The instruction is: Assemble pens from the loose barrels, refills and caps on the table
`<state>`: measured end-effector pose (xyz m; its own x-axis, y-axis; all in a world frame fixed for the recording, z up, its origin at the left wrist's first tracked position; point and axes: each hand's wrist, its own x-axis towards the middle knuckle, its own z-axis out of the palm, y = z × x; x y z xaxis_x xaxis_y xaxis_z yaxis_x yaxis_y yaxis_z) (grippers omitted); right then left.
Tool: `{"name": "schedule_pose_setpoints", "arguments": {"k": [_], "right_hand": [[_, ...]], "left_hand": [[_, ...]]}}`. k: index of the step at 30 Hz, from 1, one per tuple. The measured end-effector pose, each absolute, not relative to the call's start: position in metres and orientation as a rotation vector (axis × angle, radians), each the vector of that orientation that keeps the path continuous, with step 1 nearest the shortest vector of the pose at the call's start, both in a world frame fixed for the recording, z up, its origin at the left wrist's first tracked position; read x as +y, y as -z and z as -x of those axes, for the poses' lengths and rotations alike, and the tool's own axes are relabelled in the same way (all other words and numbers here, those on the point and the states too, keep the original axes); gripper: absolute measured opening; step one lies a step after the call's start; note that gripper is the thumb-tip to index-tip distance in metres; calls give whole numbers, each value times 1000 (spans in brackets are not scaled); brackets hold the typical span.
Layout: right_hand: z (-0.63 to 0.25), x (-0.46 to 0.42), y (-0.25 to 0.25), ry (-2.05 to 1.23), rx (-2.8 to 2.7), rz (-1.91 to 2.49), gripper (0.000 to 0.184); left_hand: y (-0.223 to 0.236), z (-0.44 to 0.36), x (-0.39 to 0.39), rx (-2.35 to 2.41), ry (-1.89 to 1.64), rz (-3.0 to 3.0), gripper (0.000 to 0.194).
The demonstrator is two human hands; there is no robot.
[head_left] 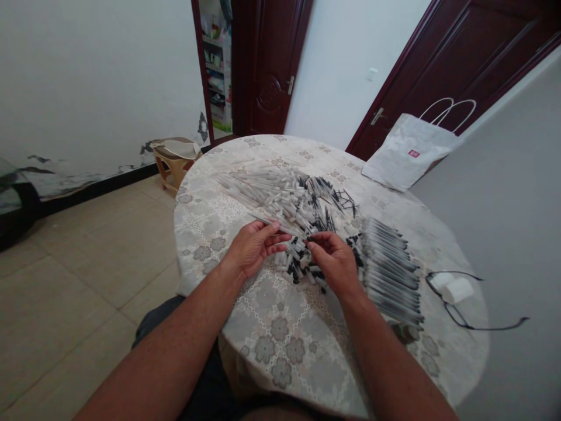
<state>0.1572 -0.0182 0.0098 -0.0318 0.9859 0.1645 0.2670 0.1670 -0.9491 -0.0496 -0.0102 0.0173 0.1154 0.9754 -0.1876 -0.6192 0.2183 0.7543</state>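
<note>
My left hand (pixel 256 247) is over the near side of the pile, thumb and forefinger closed on a slim translucent pen barrel (pixel 286 230). Its other fingers are loosely curled. To the right, my right hand (pixel 335 260) pinches a small black piece (pixel 308 238) close to the barrel's end; its exact kind is too small to tell. Beneath both hands lie short white and black pen parts (pixel 300 263). Behind them spreads a heap of pale pen barrels (pixel 249 184), with thin black refills (pixel 326 190) to its right.
A row of assembled-looking pens (pixel 390 269) lies right of my right forearm. Black-framed glasses (pixel 458 316) and a white roll (pixel 456 289) rest near the right edge. A white paper bag (pixel 405 152) stands at the back right. The round table (pixel 280 351) has a patterned cloth; a stool (pixel 169 166) stands beyond.
</note>
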Motion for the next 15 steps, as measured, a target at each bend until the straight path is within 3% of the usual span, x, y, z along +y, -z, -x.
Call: {"name": "schedule_pose_setpoints", "arguments": {"k": [15], "right_hand": [[-141, -25, -3, -1106, -1380, 1132, 24]], "left_hand": [[-17, 46, -14, 700, -1190, -644, 19]]}}
